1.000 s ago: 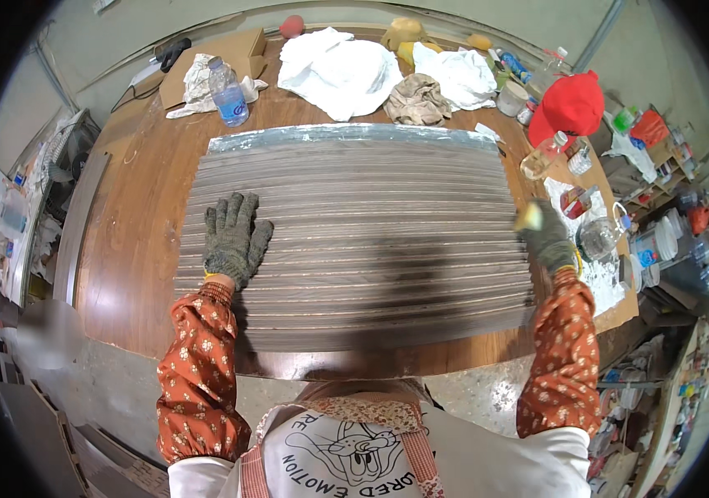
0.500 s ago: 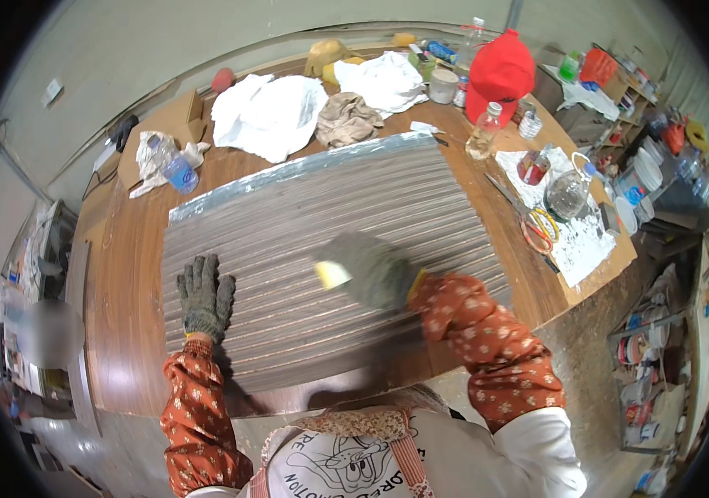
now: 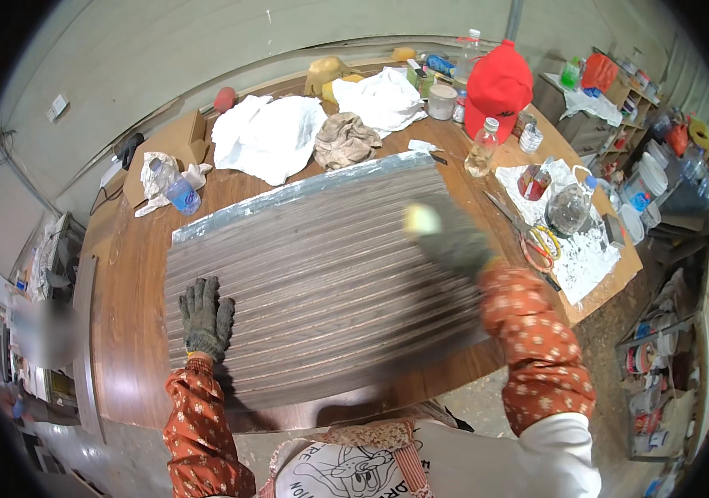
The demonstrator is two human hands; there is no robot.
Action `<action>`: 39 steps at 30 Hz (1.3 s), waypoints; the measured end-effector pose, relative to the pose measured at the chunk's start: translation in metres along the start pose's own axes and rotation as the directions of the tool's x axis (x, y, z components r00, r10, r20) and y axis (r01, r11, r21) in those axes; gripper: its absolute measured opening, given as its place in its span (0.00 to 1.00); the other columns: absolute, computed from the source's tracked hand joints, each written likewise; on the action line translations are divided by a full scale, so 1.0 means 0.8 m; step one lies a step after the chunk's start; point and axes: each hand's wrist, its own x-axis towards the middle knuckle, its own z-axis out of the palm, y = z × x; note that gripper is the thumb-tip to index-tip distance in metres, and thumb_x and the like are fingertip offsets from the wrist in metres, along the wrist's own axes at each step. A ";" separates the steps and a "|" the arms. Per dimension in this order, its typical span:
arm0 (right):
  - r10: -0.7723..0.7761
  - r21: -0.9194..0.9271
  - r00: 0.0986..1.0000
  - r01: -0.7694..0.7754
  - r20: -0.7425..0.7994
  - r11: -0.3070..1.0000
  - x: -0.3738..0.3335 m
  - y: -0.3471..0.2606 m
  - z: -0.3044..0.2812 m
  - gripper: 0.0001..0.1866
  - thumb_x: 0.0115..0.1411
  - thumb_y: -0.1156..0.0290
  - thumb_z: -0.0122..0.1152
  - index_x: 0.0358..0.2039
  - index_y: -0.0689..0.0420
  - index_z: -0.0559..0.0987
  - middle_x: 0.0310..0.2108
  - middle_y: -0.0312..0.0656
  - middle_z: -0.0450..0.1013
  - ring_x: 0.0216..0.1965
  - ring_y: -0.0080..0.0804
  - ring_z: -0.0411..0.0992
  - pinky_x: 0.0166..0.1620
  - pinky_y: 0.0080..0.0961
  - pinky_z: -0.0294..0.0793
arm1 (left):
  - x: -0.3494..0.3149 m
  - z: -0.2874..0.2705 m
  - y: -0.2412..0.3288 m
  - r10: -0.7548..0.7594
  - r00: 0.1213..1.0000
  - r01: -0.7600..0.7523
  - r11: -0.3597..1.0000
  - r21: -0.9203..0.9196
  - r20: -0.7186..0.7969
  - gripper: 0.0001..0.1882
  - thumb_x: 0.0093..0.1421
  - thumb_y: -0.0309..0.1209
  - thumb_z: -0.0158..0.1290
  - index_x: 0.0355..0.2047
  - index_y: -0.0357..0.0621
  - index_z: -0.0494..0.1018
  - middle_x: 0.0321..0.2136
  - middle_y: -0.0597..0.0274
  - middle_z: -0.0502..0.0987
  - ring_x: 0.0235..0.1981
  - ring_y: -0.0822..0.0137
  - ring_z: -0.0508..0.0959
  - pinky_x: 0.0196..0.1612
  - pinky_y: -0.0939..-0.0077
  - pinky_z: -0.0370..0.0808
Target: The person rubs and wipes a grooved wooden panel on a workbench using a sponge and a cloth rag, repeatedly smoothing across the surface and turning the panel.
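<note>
Grooved panel (image 3: 329, 274): where is it?

Flat on the brown wooden table (image 3: 134, 332), in front of the person, between cloths at the back and clutter on the right.

Hands?

Left hand (image 3: 205, 319), gloved: palm down on the panel's left end, fingers slightly fanned, thumb out. Right hand (image 3: 458, 241), gloved: over the right part, holding a pale yellow piece (image 3: 421, 220) at its front. Motion blur, so can't tell how the fingers wrap it, or whether it touches the panel.

Risks?

My guess: panel skids or twists if the left hand's pressure is too light against a hard push. The piece might snag on a ridge and chip it, if angled across the grooves. A wide swing off the right end could hit the scissors (image 3: 541, 249) or knock over the clear bottle (image 3: 482, 149) near the far right corner.

Direction?

Long axis runs left to right, slanted, right end farther from the person. Grooves follow it. Long edge with the silvery strip (image 3: 288, 192) faces away, toward the cloths.
</note>
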 end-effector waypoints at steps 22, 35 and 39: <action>0.115 -0.431 0.990 -0.138 -0.080 0.892 0.011 0.163 -0.100 0.25 0.51 0.66 0.67 0.50 0.54 0.76 0.45 0.51 0.76 0.48 0.52 0.74 0.52 0.44 0.73 | 0.006 0.009 -0.001 0.019 1.000 -0.019 1.000 -0.001 -0.020 0.31 0.67 0.45 0.49 0.67 0.50 0.60 0.66 0.45 0.60 0.68 0.43 0.56 0.71 0.46 0.44; -0.207 0.047 0.941 0.202 0.267 0.978 0.041 0.068 0.010 0.23 0.53 0.71 0.66 0.52 0.51 0.77 0.45 0.50 0.75 0.50 0.49 0.73 0.55 0.42 0.73 | -0.001 0.013 -0.007 0.017 1.000 -0.017 1.000 0.017 0.008 0.31 0.66 0.43 0.49 0.67 0.49 0.60 0.66 0.44 0.60 0.68 0.40 0.56 0.71 0.45 0.44; -0.013 -0.482 1.000 0.019 0.016 0.876 0.011 0.200 -0.085 0.24 0.50 0.67 0.68 0.50 0.54 0.77 0.47 0.50 0.75 0.51 0.50 0.72 0.55 0.41 0.71 | 0.007 0.010 0.008 0.023 1.000 -0.023 1.000 0.007 -0.002 0.31 0.66 0.43 0.50 0.67 0.49 0.60 0.66 0.45 0.60 0.68 0.41 0.56 0.71 0.44 0.45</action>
